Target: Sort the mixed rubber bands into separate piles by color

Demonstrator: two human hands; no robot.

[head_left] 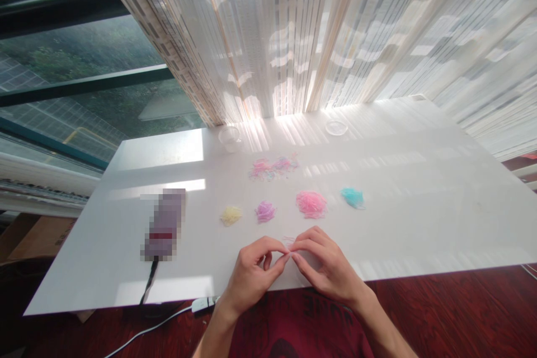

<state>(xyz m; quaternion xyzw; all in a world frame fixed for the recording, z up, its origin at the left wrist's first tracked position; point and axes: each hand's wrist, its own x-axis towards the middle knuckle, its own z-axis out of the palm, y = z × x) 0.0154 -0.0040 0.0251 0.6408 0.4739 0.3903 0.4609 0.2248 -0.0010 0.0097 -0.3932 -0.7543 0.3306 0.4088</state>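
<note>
My left hand [255, 271] and my right hand [329, 268] meet fingertip to fingertip above the near edge of the table. Each has thumb and forefinger closed in a pinch, with a few thin pink strands [288, 239] showing at the tips. Whether they are loops or straight pieces is too small to tell. Just beyond my hands lie sorted heaps of similar strands: yellow [230, 215], purple [265, 211], pink [311, 204] and turquoise [353, 197]. Farther back spreads a mixed-colour pile [272, 168].
A clear round container [230, 139] stands at the back of the white table [419, 201], and a clear lid [337, 127] lies to its right. On the left is a blurred-out phone-like object [165, 226] with a dark cable [150, 282]. Curtains [285, 39] hang behind the table.
</note>
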